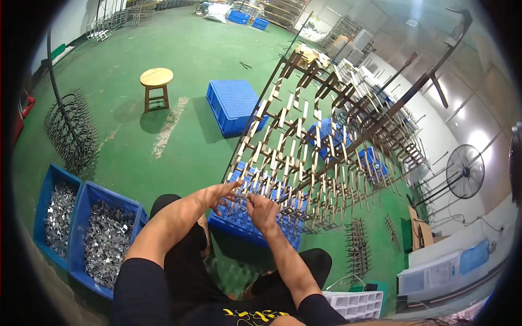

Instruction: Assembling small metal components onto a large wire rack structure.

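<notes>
A tall hanging rack [283,117] with rows of metal prongs stands in front of me, many prongs carrying pale metal strips. My left hand [223,194] is at its lower left corner, fingers apart and stretched toward the prongs; I see nothing held in it. Close beside it on the right, my right hand [262,212] is closed at the rack's lower edge. Whatever its fingers pinch is too small or hidden to name. Below both hands lies a blue plastic crate [225,224], seen partly through the rack.
Two blue bins [89,187] of small shiny metal pieces stand at my left. Beyond are a wooden stool [156,76], a blue crate [232,100] and a dark pronged rack [70,127]. A standing fan [465,173] is at right, a white compartment tray [356,304] at lower right.
</notes>
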A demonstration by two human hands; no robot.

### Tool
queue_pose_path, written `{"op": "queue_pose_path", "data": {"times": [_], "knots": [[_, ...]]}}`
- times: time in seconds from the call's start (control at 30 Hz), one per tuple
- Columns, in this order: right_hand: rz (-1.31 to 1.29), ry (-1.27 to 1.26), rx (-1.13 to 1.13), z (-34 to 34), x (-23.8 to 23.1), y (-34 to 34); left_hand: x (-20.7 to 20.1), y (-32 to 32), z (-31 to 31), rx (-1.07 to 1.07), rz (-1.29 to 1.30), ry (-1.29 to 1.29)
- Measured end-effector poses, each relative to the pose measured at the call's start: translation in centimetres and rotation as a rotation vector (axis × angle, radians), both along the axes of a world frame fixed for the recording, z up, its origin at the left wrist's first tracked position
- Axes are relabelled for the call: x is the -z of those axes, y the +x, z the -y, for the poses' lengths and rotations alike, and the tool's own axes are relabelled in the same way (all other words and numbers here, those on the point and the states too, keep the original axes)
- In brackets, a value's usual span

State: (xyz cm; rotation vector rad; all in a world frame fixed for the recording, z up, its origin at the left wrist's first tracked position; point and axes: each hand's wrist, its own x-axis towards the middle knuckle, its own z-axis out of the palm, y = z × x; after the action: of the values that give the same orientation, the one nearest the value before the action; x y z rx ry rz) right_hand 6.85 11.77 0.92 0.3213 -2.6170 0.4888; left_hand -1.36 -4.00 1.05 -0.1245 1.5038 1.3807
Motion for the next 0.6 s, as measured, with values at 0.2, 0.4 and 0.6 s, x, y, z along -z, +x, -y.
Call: {"op": "queue_pose_path", "data": {"times": [0.2,0.4,0.6], "knots": [[0.001,0.009,0.009,0.2,0.0,-0.3,0.5,-0.2,-0.3,-0.035,0.044,-0.041],[0.003,-0.016,0.058,0.5,-0.5,-1.0,0.6,-0.2,0.0,-0.030,0.011,-0.020],[0.006,-0.023,0.072,0.8,-1.1,-1.8,1.8,-0.8,-0.2,-0.019,0.001,0.004]]}}
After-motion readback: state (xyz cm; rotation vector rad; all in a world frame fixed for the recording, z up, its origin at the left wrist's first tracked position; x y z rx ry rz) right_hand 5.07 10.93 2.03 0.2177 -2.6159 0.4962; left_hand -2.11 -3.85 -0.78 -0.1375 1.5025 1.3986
